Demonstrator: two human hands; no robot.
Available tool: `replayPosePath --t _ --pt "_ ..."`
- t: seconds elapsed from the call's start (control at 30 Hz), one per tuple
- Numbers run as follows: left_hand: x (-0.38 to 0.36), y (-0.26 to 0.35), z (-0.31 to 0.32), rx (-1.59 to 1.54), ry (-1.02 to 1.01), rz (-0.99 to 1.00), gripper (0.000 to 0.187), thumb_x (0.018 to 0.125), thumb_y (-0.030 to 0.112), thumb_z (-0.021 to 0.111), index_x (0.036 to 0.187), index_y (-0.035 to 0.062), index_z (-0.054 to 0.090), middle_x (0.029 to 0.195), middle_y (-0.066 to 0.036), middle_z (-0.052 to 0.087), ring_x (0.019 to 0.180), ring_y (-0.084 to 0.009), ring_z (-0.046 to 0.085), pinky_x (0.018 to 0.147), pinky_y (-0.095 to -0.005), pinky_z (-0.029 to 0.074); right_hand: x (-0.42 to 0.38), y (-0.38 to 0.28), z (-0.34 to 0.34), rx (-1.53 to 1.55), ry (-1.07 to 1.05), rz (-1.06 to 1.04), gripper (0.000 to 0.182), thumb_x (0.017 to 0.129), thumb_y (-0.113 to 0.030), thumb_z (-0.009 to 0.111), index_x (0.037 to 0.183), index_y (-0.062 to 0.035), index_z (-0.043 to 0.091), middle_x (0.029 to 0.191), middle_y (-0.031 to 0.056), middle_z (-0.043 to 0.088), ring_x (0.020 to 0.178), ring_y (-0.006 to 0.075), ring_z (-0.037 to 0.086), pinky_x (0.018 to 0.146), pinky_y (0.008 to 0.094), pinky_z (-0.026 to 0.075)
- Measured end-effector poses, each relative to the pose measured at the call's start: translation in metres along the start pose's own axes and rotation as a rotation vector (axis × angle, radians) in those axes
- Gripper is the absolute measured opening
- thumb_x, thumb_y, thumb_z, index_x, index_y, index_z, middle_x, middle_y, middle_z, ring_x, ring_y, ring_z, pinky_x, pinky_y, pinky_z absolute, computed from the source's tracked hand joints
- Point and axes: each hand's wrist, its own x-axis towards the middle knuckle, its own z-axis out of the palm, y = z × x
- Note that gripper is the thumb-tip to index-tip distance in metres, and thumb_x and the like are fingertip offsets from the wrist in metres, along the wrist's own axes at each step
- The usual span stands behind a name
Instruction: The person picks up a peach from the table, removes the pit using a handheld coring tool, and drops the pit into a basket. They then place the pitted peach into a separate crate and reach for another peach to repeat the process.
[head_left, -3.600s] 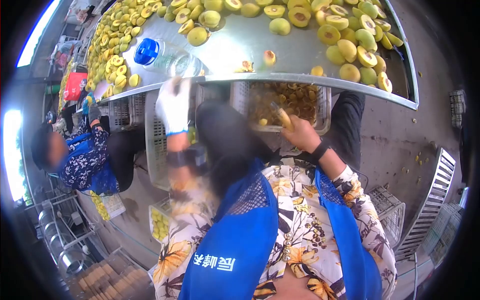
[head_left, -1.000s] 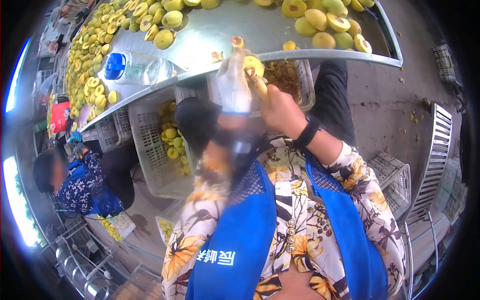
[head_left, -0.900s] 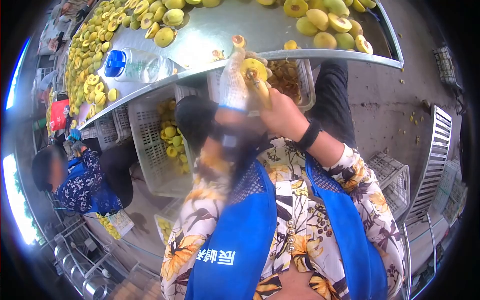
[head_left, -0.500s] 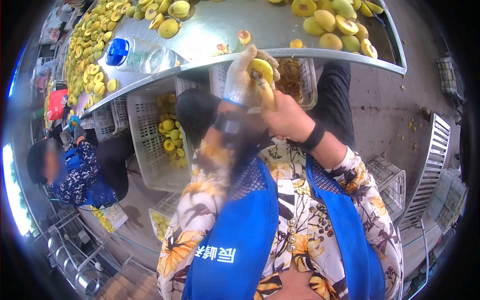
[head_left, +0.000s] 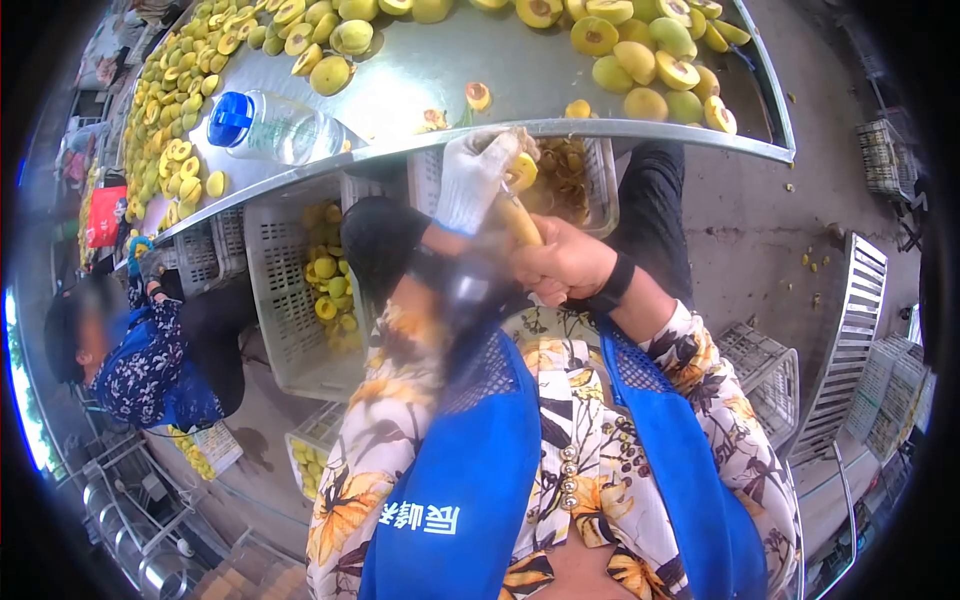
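Note:
My left hand, in a white glove, is closed around a yellow peach half just below the metal table's front edge. My bare right hand grips the pale yellow handle of a pitting tool. The tool points up at the cut face of the fruit; its metal tip is hard to make out. Under both hands sits a white crate with brown pits and scraps in it. On the table edge above, a small peach piece with a reddish middle lies near my left hand.
Peach halves are heaped on the metal table, along with a blue-capped water bottle. A plastic crate of peach halves stands by my left knee. Another person sits at the left. A white slatted rack is at the right.
The peach half has turned so its cut face shows less. Both hands have moved slightly down in view, and the whole scene has shifted a little left.

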Motion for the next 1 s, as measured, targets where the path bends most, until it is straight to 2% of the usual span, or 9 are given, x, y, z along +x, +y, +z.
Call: replayPosePath --t 0.23,0.33,0.37,0.43,0.53,0.57,0.67,0.83,1.0 --pt "0.006 0.015 -0.044 -0.721 0.660 0.033 0.024 0.084 0.026 0.055 0.089 0.0021 0.057 0.079 -0.011 0.059 0.064 -0.0213 0.059 0.051 -0.0345 0.053 0.006 0.003 0.004 -0.085 -0.037 -0.036 0.014 0.079 -0.007 0.054 0.092 -0.0036 0.050 0.067 0.0059 0.053 0.056 0.0139 0.052 0.046 0.0256 0.040" --pt "-0.033 0.030 -0.103 0.172 0.958 0.262 0.028 0.079 0.028 0.063 0.088 0.0005 0.064 0.080 -0.010 0.063 0.075 -0.0232 0.061 0.065 -0.0333 0.051 0.039 0.040 -0.036 -1.177 0.483 -0.428 0.012 0.078 -0.009 0.052 0.087 -0.0006 0.055 0.074 0.0173 0.061 0.064 0.0264 0.061 0.052 0.0362 0.047" --pt "-0.044 0.023 -0.140 1.102 1.042 0.234 0.031 0.078 0.030 0.064 0.093 0.0043 0.066 0.087 -0.010 0.065 0.079 -0.0255 0.062 0.073 -0.0333 0.048 0.050 0.046 -0.049 -1.365 0.502 -0.232 0.016 0.078 -0.012 0.051 0.083 0.0016 0.057 0.078 0.0243 0.061 0.071 0.0347 0.062 0.060 0.0436 0.048" --pt "-0.051 0.038 -0.151 1.415 1.114 0.165 0.031 0.075 0.035 0.065 0.093 0.0088 0.066 0.096 -0.011 0.063 0.087 -0.0269 0.060 0.076 -0.0366 0.047 0.054 0.054 -0.058 -1.419 0.487 -0.314 0.017 0.078 -0.013 0.052 0.084 0.0012 0.056 0.069 0.0187 0.062 0.061 0.0335 0.061 0.055 0.0423 0.048" --pt "-0.010 0.069 -0.113 1.077 0.864 0.158 0.037 0.077 0.034 0.063 0.103 0.0082 0.062 0.098 -0.012 0.062 0.087 -0.0278 0.059 0.076 -0.0365 0.047 0.055 0.047 -0.053 -1.603 0.413 -0.349 0.014 0.078 -0.013 0.051 0.082 -0.0004 0.055 0.065 0.0170 0.061 0.055 0.0312 0.060 0.051 0.0415 0.047" --pt "0.024 0.053 -0.115 0.964 0.783 0.243 0.038 0.076 0.033 0.063 0.104 0.0075 0.061 0.097 -0.014 0.061 0.087 -0.0277 0.059 0.076 -0.0359 0.047 0.070 0.065 -0.066 -1.378 0.504 -0.683 0.013 0.079 -0.014 0.050 0.080 -0.0019 0.054 0.058 0.0161 0.057 0.049 0.0306 0.057 0.047 0.0419 0.046" --pt "0.096 0.075 -0.030 1.385 0.488 0.584 0.044 0.072 0.030 0.065 0.114 0.0159 0.056 0.108 -0.015 0.054 0.090 -0.0312 0.058 0.078 -0.0373 0.048 0.051 0.045 -0.052 -1.290 0.570 -0.721 0.014 0.080 -0.018 0.052 0.083 -0.0049 0.053 0.061 0.0189 0.057 0.052 0.0325 0.058 0.048 0.0446 0.045" --pt "0.196 0.046 0.049 1.396 0.047 0.337 0.043 0.071 0.026 0.065 0.112 0.0177 0.053 0.120 -0.019 0.040 0.096 -0.0393 0.054 0.082 -0.0417 0.047 -0.023 0.014 -0.042 -1.046 0.738 -0.464 0.021 0.079 -0.022 0.057 0.087 -0.0040 0.050 0.069 0.0225 0.057 0.066 0.0402 0.057 0.059 0.0467 0.044" --pt "0.211 0.021 0.055 1.225 0.174 0.350 0.041 0.067 0.015 0.065 0.107 0.0165 0.058 0.110 -0.021 0.046 0.093 -0.0372 0.055 0.082 -0.0432 0.046 -0.057 0.009 -0.046 -0.968 0.895 -0.426 0.023 0.079 -0.023 0.058 0.089 -0.0043 0.051 0.073 0.0226 0.059 0.069 0.0399 0.058 0.062 0.0452 0.045"
